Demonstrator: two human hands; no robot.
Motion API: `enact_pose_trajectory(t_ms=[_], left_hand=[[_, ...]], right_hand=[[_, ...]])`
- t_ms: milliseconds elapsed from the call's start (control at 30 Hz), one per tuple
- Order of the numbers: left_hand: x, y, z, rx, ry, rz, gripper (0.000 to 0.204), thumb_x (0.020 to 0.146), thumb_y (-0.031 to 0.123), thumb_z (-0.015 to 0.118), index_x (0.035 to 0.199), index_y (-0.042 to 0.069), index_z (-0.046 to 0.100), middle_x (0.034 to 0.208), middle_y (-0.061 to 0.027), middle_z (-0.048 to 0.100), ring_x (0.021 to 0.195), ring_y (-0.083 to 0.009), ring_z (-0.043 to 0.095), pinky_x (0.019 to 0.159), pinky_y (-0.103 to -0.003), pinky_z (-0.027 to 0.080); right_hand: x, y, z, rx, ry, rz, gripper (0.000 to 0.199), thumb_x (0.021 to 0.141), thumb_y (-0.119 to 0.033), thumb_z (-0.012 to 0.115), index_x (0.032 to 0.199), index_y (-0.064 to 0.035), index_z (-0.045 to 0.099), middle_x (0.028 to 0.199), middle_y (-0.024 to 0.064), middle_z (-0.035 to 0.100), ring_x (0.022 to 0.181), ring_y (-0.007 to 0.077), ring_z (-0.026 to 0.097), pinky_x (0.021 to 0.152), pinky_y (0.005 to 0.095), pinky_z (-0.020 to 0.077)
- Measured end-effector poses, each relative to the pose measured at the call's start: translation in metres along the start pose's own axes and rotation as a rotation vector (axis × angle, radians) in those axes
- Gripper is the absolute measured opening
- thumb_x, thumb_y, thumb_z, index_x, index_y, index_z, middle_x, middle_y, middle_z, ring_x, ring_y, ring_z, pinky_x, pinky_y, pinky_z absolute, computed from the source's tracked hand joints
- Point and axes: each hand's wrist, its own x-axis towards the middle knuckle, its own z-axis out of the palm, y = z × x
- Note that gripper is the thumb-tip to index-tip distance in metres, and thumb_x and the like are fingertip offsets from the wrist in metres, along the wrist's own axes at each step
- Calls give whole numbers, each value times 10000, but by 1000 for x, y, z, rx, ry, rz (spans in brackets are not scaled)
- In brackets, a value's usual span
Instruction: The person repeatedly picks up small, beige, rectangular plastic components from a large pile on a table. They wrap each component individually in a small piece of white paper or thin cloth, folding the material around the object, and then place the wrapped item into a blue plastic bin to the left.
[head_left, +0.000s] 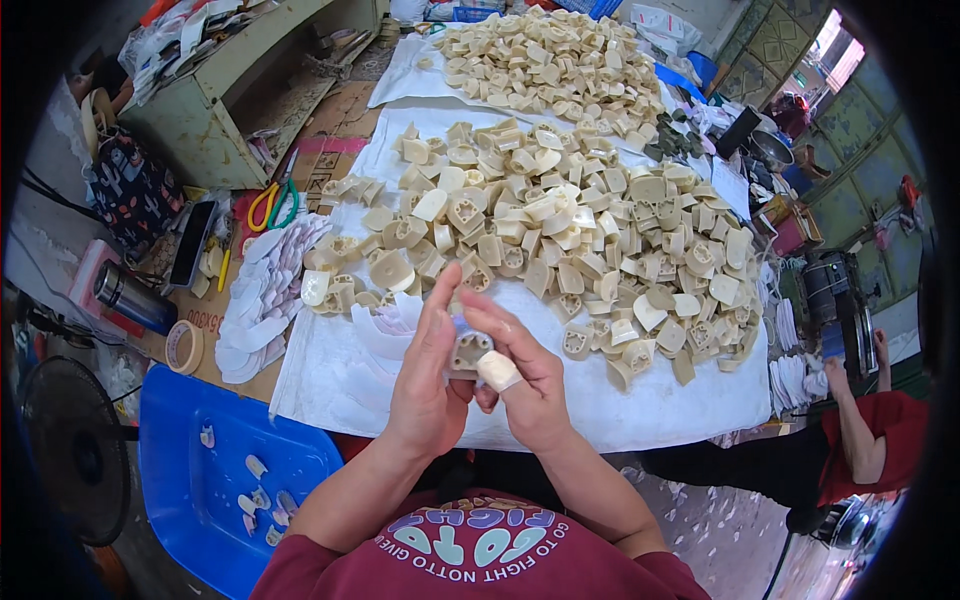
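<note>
Between my two palms, in front of my chest, is a beige plastic shoe heel [470, 350] with small holes in its upward face. My left hand [425, 375] presses on it from the left, fingers straight and pointing away from me. From the right, my right hand [535, 385] closes round the same heel, its thumb wrapped in a pale covering [498, 371]. A bluish-white bit shows at the heel's far side, partly hidden by my fingers. Just beyond my left hand, thin white cut pieces [375, 345] lie fanned out on the white cloth [330, 385].
Large piles of beige heels [560, 215] cover the table. At left are white pieces [265, 300], scissors [265, 205], a tape roll [185, 347] and a thermos [135, 297]. A blue tub [190, 480] below holds several heels. Another person [865, 440] is at right.
</note>
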Motion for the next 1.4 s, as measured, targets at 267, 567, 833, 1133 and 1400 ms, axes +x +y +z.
enact_pose_trajectory(t_ms=[267,567,833,1133,1400], left_hand=[[11,-21,-10,267,69,222,503,971,271,456,1423,72,361,980,-65,604,677,-97,552,460,-239,412],[12,-12,-21,164,28,42,541,972,278,480,1457,136,287,914,-27,595,637,-84,536,434,-235,398],[9,0,-32,-52,-232,-112,740,964,282,521,1524,225,41,1093,-69,567,940,-171,585,699,-315,520],[3,0,-34,-182,-336,-122,981,855,186,683,1522,266,-32,1236,-58,533,1039,-212,577,832,-329,498],[19,23,-40,1167,-485,659,837,743,21,700,1462,93,278,1234,-196,543,1032,-289,568,886,-377,459]], right_hand=[[11,19,3,-241,60,-173,292,958,-154,508,1219,-55,596,1415,121,445,1170,152,520,793,227,492],[9,18,-3,-350,-4,-102,345,927,-128,542,1263,-49,558,1449,153,394,973,135,561,807,264,478],[10,-7,-7,-475,-55,-70,427,859,-119,636,1272,-41,557,1431,124,422,1184,218,516,929,313,435],[6,-12,-14,14,-147,33,452,862,-96,653,1296,-35,540,1473,113,367,1292,194,429,944,317,434],[0,4,-20,352,163,159,436,914,-191,630,1302,-21,527,1339,132,503,1073,167,587,878,340,509]])
